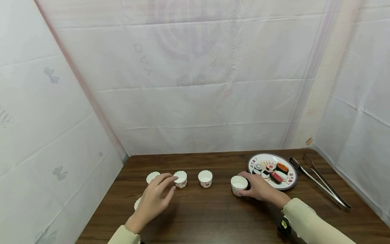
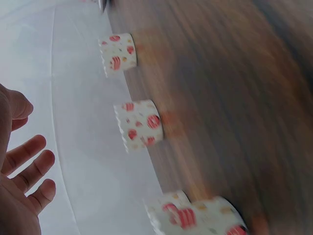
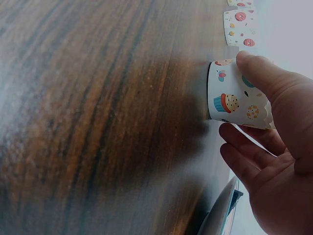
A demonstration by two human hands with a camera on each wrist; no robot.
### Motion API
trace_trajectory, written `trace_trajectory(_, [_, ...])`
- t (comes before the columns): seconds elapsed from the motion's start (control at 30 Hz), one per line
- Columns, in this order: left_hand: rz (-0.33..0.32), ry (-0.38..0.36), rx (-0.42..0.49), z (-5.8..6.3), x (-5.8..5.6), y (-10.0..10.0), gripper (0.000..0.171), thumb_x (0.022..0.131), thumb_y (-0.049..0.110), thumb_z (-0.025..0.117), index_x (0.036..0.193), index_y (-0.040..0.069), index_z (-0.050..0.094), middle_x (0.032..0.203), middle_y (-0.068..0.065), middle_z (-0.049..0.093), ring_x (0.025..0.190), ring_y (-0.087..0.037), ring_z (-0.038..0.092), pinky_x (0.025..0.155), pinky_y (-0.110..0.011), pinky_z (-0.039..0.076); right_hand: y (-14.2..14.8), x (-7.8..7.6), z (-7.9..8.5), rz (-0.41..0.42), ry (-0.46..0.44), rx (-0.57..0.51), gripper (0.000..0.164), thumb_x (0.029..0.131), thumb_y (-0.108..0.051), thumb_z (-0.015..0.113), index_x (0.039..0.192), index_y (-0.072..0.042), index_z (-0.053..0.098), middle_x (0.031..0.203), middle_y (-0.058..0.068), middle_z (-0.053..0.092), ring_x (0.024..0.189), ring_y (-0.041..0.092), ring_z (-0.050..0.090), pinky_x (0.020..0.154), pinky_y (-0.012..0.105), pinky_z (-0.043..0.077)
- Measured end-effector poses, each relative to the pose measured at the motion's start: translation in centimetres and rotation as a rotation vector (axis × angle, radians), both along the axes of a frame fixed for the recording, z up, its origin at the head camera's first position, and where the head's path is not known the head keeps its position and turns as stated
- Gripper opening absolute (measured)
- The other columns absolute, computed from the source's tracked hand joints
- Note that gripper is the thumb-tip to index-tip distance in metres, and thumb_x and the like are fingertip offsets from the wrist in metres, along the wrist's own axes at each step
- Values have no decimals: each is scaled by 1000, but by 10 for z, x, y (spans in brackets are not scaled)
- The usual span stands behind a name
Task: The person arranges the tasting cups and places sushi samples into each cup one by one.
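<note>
My right hand (image 1: 259, 187) grips a white paper baking cup (image 1: 239, 183) with a scalloped rim, thumb on one side and fingers on the other. Cupcake and doughnut prints show on that cup (image 3: 230, 98) in the right wrist view, where its base is at or close to the tabletop. In the head view, my left hand (image 1: 153, 198) hovers above the left part of the table, fingers loosely bent and holding nothing. Around it stand similar cups: one behind (image 1: 180, 179), one at the back left (image 1: 152, 177), and one partly hidden (image 1: 137, 203) by the hand.
Another baking cup (image 1: 205, 179) stands mid-table. At the right, a round plate (image 1: 293, 181) bears several sushi pieces (image 1: 276, 177), with metal tongs (image 1: 323, 184) lying beside it. White cloth (image 1: 195, 101) hangs behind the brown wooden table (image 1: 210, 220) and along both sides.
</note>
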State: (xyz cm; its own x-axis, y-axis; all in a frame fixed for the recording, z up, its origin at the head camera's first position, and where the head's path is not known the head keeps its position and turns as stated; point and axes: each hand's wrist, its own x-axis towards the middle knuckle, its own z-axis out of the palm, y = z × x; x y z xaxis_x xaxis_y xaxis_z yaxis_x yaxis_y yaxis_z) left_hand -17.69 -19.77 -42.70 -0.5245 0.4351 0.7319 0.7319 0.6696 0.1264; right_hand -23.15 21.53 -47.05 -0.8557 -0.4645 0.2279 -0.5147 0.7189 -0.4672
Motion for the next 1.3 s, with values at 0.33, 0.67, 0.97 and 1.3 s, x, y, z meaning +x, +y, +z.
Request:
trace_trajectory(0.33, [-66,34,-45,6,-17,40,36,86,6,78,121,12,72,116,-3,67,96,-19,64,82,-42,51,-1,2,0,-11,-5,-1,58,84,-41,86,128,-11,63,106,-1,69,88,12,64,73,32,52])
trace_trajectory(0.67, [-90,17,-121,7,-28,73,30,88,10,77,118,12,73,115,-2,67,100,-19,64,77,-39,53,-1,2,-2,7,11,-11,57,84,-42,85,127,-11,63,104,-2,69,86,10,64,71,31,51])
trace_trajectory(0.97, [-140,17,-148,3,-36,96,28,89,10,78,117,14,73,115,-1,68,93,-17,62,73,-36,51,-3,2,-1,7,3,-11,58,85,-41,85,128,-10,62,105,-1,69,86,10,64,71,30,51])
trace_trajectory(1.3, [-175,28,-191,-10,-44,118,27,90,10,77,116,13,73,113,-1,67,86,-15,61,73,-32,52,-3,3,2,5,0,-15,56,85,-40,85,127,-10,63,106,-1,69,86,9,64,71,30,52])
